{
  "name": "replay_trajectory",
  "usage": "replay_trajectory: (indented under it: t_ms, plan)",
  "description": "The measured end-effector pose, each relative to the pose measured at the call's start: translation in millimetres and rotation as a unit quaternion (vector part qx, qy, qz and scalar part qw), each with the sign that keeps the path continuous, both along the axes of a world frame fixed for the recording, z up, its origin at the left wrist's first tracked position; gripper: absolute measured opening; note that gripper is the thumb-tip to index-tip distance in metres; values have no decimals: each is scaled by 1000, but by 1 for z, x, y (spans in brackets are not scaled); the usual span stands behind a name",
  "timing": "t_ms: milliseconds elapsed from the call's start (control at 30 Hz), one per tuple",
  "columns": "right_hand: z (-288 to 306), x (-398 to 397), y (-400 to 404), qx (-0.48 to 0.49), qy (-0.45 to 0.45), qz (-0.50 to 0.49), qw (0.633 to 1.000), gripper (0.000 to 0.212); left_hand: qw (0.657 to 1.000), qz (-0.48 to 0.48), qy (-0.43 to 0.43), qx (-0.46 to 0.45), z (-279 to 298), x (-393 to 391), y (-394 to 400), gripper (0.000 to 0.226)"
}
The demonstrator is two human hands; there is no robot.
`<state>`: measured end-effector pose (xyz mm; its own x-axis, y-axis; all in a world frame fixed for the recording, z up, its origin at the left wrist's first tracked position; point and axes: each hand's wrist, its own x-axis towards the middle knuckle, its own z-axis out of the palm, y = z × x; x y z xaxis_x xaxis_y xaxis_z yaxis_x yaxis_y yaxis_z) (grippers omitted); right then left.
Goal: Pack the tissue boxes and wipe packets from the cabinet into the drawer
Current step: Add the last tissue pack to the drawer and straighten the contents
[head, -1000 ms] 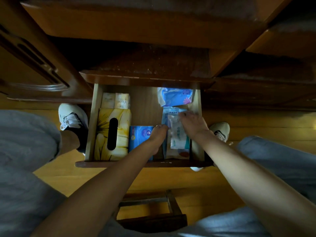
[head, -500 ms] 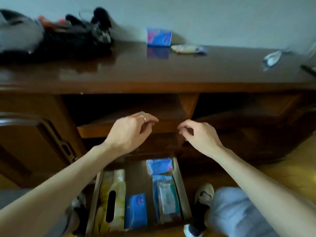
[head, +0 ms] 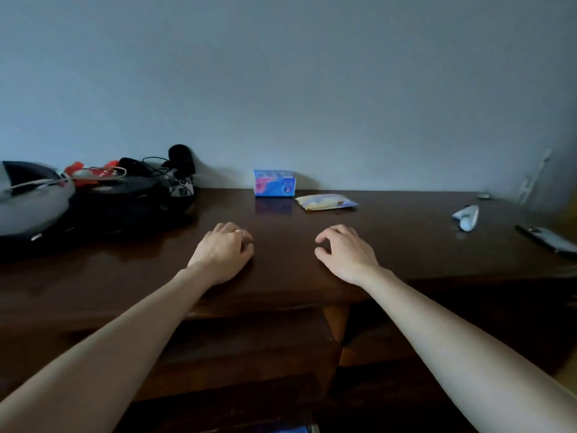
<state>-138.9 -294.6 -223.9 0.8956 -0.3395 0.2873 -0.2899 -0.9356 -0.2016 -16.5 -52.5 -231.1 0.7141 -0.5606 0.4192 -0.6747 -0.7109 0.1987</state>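
A: While both arms reach over the front edge of the cabinet top (head: 406,245), where do the hands sit?

B: The left hand (head: 223,250) is just past the front edge, left of the middle, fingers curled loosely and holding nothing; a ring (head: 239,231) shows on one finger. Whether the palm touches the wood, I cannot tell. The right hand (head: 343,250) is beside it, well apart, fingers bent and spread, also empty.

A: And the things to pack?

B: A blue and pink tissue box (head: 274,182) stands upright at the back edge, near the middle, close to the wall (head: 312,89). Just right of it a yellow wipe packet (head: 324,202) lies flat, near the box but not touching.

A: The drawer?

B: Only a blue sliver (head: 293,429) shows at the bottom, below the cabinet; what it is I cannot say.

A: Anything else on top?

B: At the back left corner, a dark bag (head: 125,204) with cables and red bits piled on it. Towards the right end, a white remote-like object (head: 466,217), and at the right edge a dark phone (head: 544,239)
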Motion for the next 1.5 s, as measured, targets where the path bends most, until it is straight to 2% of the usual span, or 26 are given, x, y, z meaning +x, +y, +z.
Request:
replay_trajectory:
  t_ms: [133,300,400,533,667,800,900,967,1033,1100,1167,1233,1333,1400,1500]
  plan:
    - [9,78,-21,-53,56,-20,997,40,1000,-6,-25,-2,-6,27,-15,32]
    - [10,152,-43,-13,129,-60,990,56,999,-20,-29,-28,-9,51,-22,30]
    - [2,175,-53,-28,147,-37,988,66,999,-32,3,-31,-7,74,-28,27]
    - [-2,183,-56,-45,141,-30,989,71,996,5,70,-61,-1,115,-38,25]
    - [-11,184,-61,-7,114,-41,993,77,996,50,56,-47,-3,152,-67,43]
    - [-10,190,-64,15,83,-53,995,83,991,75,72,-88,6,182,-109,60]
    - [-11,195,-64,48,80,-70,993,85,990,80,49,-104,14,201,-143,64]
    - [-12,198,-64,54,76,-79,992,83,995,77,3,-64,22,213,-167,69]
    - [-14,200,-67,55,72,-84,992,81,998,56,-22,14,30,224,-192,76]
    - [-13,203,-69,53,67,-82,993,81,996,47,9,70,32,233,-207,82]
    - [-13,206,-71,54,67,-82,993,80,995,47,37,86,25,237,-211,86]
    - [-12,207,-71,58,69,-87,992,78,994,47,-8,101,18,236,-210,87]
    - [-12,205,-70,62,65,-86,992,77,989,57,-64,117,22,221,-202,75]
    - [-11,203,-69,66,53,-81,993,74,990,44,-77,112,21,205,-192,52]
    - [-10,199,-67,69,33,-83,994,70,992,37,-120,28,14,188,-174,24]
